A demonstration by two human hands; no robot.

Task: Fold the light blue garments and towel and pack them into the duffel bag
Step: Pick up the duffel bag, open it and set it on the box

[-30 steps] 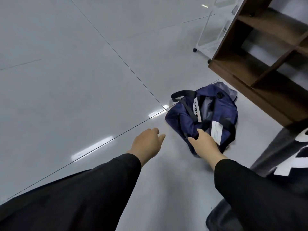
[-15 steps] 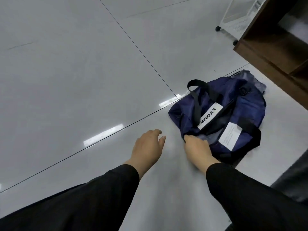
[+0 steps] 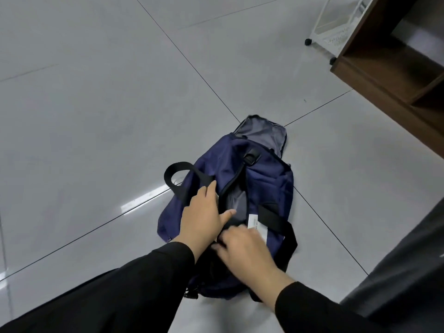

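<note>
Closest to the camera, the right hand (image 3: pixel 242 248) has its fingers curled down on the near end of the navy duffel bag (image 3: pixel 259 179) by the white tag (image 3: pixel 258 228), apparently pinching something at the opening, though I can't really see what. The left hand (image 3: pixel 204 217) lies flat with fingers pretty straight on the bag's left side, thumb poking toward the gap. The bag sits on the grey tile floor (image 3: pixel 96 104), black handle loop (image 3: pixel 177 179) flopped left, wooden shelf (image 3: pixel 389 66) and a white wheeled rack (image 3: pixel 336 22) further back.
</note>
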